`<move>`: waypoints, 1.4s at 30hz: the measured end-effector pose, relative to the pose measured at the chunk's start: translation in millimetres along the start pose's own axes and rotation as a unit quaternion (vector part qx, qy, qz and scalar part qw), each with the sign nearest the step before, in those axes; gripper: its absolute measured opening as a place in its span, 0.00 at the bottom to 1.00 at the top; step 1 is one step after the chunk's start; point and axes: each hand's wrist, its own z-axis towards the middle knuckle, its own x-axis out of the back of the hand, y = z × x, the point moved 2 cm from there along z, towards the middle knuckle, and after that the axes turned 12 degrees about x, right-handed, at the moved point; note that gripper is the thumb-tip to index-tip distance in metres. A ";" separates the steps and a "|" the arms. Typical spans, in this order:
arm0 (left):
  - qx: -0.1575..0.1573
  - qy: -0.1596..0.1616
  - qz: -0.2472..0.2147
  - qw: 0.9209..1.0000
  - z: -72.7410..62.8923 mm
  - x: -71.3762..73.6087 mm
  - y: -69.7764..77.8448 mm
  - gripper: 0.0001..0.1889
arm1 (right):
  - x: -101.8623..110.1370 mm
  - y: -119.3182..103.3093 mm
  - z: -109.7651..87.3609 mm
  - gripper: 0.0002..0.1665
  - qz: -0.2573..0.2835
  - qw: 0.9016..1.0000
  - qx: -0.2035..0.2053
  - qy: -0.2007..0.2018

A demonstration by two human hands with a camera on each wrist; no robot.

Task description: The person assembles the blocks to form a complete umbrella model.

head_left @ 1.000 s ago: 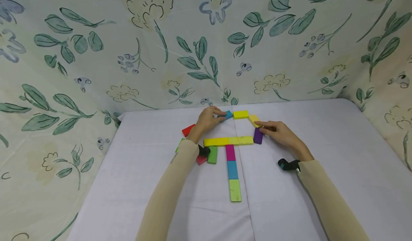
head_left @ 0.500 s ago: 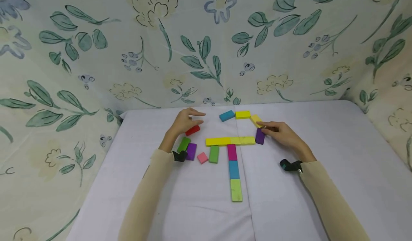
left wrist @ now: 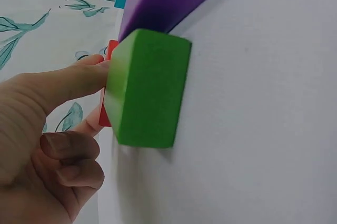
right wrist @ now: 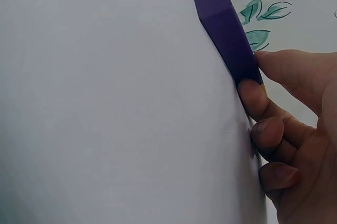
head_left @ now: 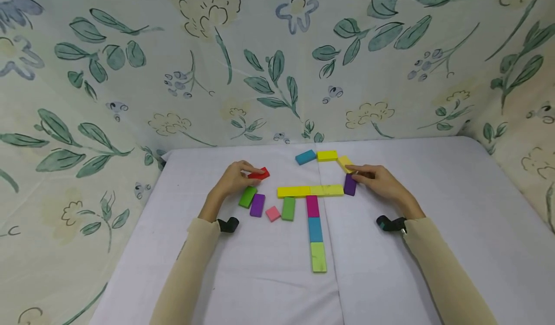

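Note:
My left hand (head_left: 231, 180) pinches a red block (head_left: 257, 175) between thumb and index finger on the left side of the white table. In the left wrist view the thumb passes beside a green block (left wrist: 150, 92), with the red block (left wrist: 105, 117) mostly hidden behind it. My right hand (head_left: 383, 182) has fingertips against the corner where a pale yellow block (head_left: 344, 162) meets a dark purple block (head_left: 350, 185). In the right wrist view fingertips touch the end of the purple block (right wrist: 224, 29). Whether they pinch a block is unclear.
A blue block (head_left: 306, 157) and a yellow block (head_left: 327, 156) lie farther back. Two yellow blocks (head_left: 310, 191) form a bar above a magenta, blue and lime column (head_left: 315, 229). Purple (head_left: 257, 205), pink (head_left: 273, 213) and green (head_left: 288, 209) blocks lie loose. A floral cloth (head_left: 277, 93) hangs behind.
My left hand has left the blue block, moved left and taken hold of the red block. My right hand stays at the pale yellow and dark purple blocks.

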 end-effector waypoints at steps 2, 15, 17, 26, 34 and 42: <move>0.001 0.012 0.011 1.000 0.1 -0.6 -0.4 0.15 | 0.3 0.6 -0.2 0.27 0.002 1.000 0.001 -0.001; 0.012 0.104 0.016 0.994 1.3 -13.5 13.0 0.14 | -0.6 6.8 -0.9 0.26 -0.005 1.000 -0.003 0.002; 0.012 0.115 0.006 0.993 4.0 -17.3 17.9 0.14 | -1.2 6.8 -0.9 0.26 -0.007 1.000 -0.002 0.003; 0.026 0.113 -0.014 0.993 20.6 -35.7 48.6 0.14 | -1.5 5.8 -0.9 0.25 0.001 1.000 0.000 0.002; 0.037 0.107 -0.018 0.993 28.9 -50.7 66.4 0.14 | -1.8 4.2 -0.5 0.25 0.008 1.000 -0.012 -0.001; 0.027 0.101 -0.013 0.994 30.7 -54.7 68.3 0.16 | -2.7 1.1 0.4 0.26 0.009 1.000 -0.013 0.005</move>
